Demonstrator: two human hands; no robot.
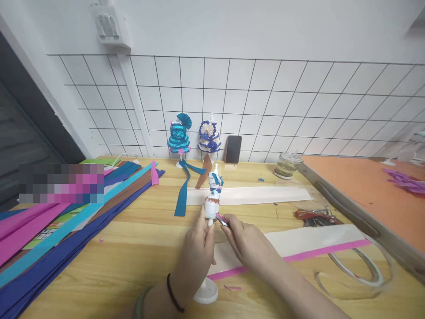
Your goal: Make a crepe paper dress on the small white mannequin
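Observation:
My left hand [197, 243] is closed around the lower part of a small white dress-form figure [211, 210], which is upright. Teal, white and brown paper bits cover its upper part, and its round white base [206, 290] shows below my wrist. In my right hand [244, 239], a slim metal-tipped tool [223, 220] is pinched between thumb and fingers; its exact kind is not clear. The tool's tip is at the figure's lower edge, beside a bit of pink. A cream paper strip with a pink edge [318, 241] lies under my right forearm.
Two decorated figures, one turquoise [179, 137] and one navy and cream [208, 137], stand at the wall beside a phone [233, 149]. Coloured paper strips [99, 199] cover the left side. A glass jar [286, 166], scissors [315, 217] and clear tape rolls [358, 268] are on the right.

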